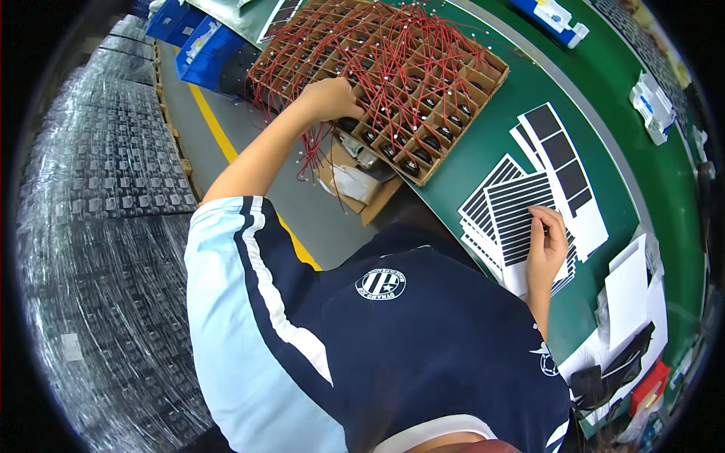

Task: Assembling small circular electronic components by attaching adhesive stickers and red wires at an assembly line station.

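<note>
My left hand [332, 100] reaches to the near left edge of a cardboard tray [423, 178] split into many small cells. Its fingers are curled down over a dark part there; what they grip is hidden. Black rounded parts [411, 167] sit in the cells, and thin red wires [377, 57] with small white ends tangle over them. On the right, my right hand [549, 245] rests over a white sheet with black strips [517, 208]. Its fingers bend toward the thumb with a gap between, and nothing shows in them.
Sheets with large black squares [563, 162] lie beyond the striped ones on the green table [483, 124]. White papers and black plastic [623, 355] are at lower right. Blue bins [205, 53], an open carton [370, 198] and film-wrapped stacks [106, 204] stand left of the table.
</note>
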Demonstrator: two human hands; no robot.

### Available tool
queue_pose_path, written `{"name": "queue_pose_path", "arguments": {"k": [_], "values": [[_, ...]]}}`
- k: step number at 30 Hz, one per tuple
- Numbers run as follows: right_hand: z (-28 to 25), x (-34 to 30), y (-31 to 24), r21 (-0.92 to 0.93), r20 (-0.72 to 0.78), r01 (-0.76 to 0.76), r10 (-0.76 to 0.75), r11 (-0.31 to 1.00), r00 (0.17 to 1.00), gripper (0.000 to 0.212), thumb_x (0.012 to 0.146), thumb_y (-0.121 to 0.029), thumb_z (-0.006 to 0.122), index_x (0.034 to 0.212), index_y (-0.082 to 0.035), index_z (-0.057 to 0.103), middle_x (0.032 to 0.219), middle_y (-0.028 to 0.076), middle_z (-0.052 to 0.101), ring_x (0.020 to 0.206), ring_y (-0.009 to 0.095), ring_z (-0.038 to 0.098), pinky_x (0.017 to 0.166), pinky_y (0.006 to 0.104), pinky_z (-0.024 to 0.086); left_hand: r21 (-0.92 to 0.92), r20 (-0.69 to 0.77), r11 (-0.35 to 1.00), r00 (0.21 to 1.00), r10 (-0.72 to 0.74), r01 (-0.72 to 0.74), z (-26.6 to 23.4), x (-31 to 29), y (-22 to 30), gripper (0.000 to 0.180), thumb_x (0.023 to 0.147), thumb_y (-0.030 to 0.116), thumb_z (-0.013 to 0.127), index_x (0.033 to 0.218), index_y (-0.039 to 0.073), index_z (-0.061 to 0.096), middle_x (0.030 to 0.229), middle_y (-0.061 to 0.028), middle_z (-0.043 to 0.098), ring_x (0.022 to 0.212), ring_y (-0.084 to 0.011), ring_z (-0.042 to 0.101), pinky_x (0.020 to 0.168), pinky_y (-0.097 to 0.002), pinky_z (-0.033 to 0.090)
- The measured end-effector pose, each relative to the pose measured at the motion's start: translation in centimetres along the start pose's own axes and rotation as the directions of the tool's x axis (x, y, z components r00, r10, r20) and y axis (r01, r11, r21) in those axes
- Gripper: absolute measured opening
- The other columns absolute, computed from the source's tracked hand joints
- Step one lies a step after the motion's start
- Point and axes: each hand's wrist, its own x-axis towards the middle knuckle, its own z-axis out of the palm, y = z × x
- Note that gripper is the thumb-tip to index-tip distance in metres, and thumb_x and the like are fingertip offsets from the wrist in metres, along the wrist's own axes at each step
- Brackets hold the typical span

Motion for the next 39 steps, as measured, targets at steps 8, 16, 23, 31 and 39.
{"name": "queue_pose_path", "arguments": {"k": [8, 16, 23, 31, 39], "values": [[-0.5, -0.3, -0.3, 0.037, -0.049, 0.042, -0.040, 0.998, 0.998, 0.008, 0.078, 0.000, 0.052, 0.084, 0.002, 0.058, 0.087, 0.010, 0.057, 0.082, 0.019, 0.053, 0.074, 0.0247, 0.040, -0.445, -0.140, 0.894, 0.990, -0.003, -0.060, 0.2, -2.0, -0.4, 0.028, 0.060, 0.024, 0.066, 0.070, -0.001, 0.060, 0.062, -0.0091, 0.057, 0.059, -0.0145, 0.053, 0.056, -0.0283, 0.042], [-0.4, 0.0, -0.1, 0.053, -0.049, 0.021, -0.018, 0.998, 0.999, 0.009, 0.077, 0.001, 0.051, 0.084, 0.001, 0.058, 0.089, 0.010, 0.056, 0.082, 0.018, 0.053, 0.073, 0.0242, 0.040, -0.351, -0.304, 0.930, 0.953, -0.004, -0.108, -3.0, -3.8, -1.0, 0.022, 0.069, 0.018, 0.061, 0.076, -0.002, 0.056, 0.062, -0.0030, 0.052, 0.060, -0.0085, 0.048, 0.056, -0.0239, 0.039], [-0.4, -0.1, -0.3, 0.019, -0.039, 0.040, -0.039, 0.999, 0.998, 0.010, 0.077, 0.001, 0.052, 0.085, 0.001, 0.058, 0.090, 0.010, 0.056, 0.083, 0.018, 0.053, 0.073, 0.0240, 0.040, -0.787, -0.076, 0.617, 0.996, -0.050, -0.030, -4.6, -3.7, -1.3, 0.018, 0.077, 0.019, 0.049, 0.080, 0.002, 0.054, 0.076, -0.0012, 0.058, 0.067, -0.0103, 0.058, 0.056, -0.0222, 0.041], [-0.4, 0.0, -0.5, -0.033, -0.050, 0.049, -0.051, 0.998, 0.997, 0.009, 0.078, 0.000, 0.052, 0.084, 0.001, 0.058, 0.090, 0.009, 0.056, 0.084, 0.018, 0.053, 0.074, 0.0246, 0.040, -0.308, -0.408, 0.947, 0.912, -0.045, -0.091, -4.7, -3.2, -1.9, 0.023, 0.076, 0.022, 0.060, 0.079, 0.000, 0.053, 0.069, -0.0028, 0.057, 0.060, -0.0080, 0.048, 0.057, -0.0211, 0.038], [-0.6, -0.4, 0.1, -0.030, -0.059, 0.028, -0.030, 0.999, 0.998, 0.009, 0.079, -0.001, 0.052, 0.085, 0.000, 0.058, 0.090, 0.009, 0.056, 0.085, 0.018, 0.053, 0.075, 0.0247, 0.040, -0.190, -0.352, 0.976, 0.935, 0.033, -0.106, 1.1, -7.9, 1.6, 0.031, 0.069, 0.022, 0.064, 0.093, 0.006, 0.055, 0.078, -0.0123, 0.056, 0.067, -0.0273, 0.055, 0.064, -0.0346, 0.044]]}}
